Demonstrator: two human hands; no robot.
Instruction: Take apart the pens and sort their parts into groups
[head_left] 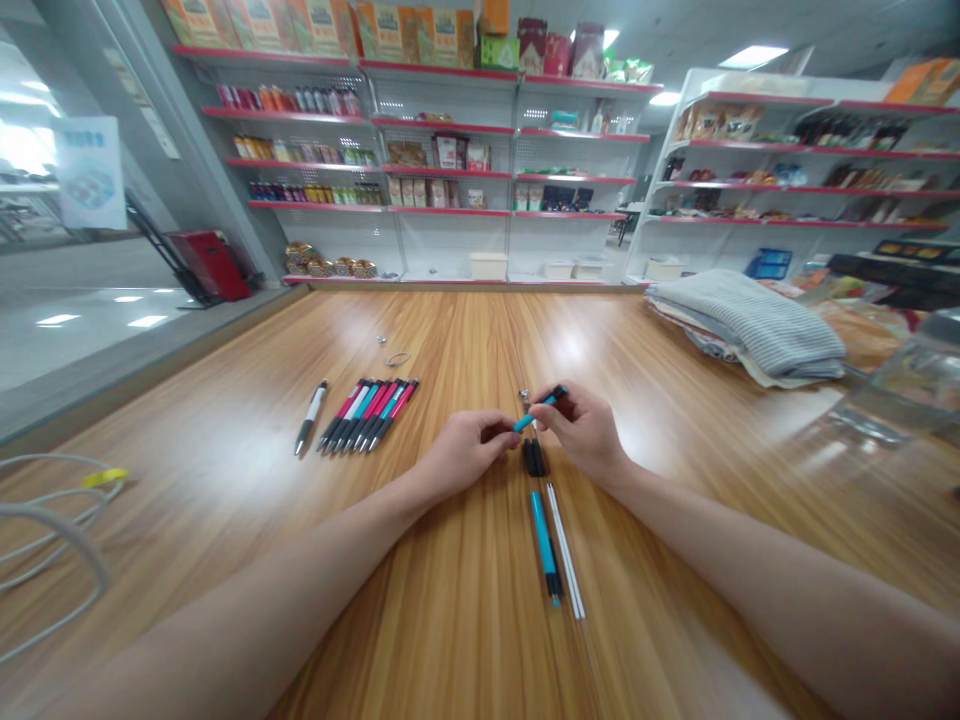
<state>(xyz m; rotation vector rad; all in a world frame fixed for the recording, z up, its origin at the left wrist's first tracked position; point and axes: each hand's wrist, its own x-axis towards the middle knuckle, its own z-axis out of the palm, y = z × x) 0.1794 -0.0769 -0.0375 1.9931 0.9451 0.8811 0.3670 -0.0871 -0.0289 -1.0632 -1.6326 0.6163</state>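
Note:
Both hands meet over the middle of a wooden table (465, 620). My left hand (461, 450) pinches one end of a teal pen part (541, 408), and my right hand (581, 432) grips its other, black-tipped end. Under the hands lie small black pen pieces (534, 457). Nearer to me lie a teal pen barrel (546, 545) and thin white refills (564, 548). A row of several assembled pens (367, 413) in pink, teal and black lies to the left, with a single white and black pen (310, 417) beside it.
Small metal springs or rings (396, 358) lie beyond the pen row. Folded striped cloth (750, 325) sits at the right, a clear container (900, 385) at the far right. White cables (52, 530) lie at the left edge. Store shelves (450, 160) stand behind.

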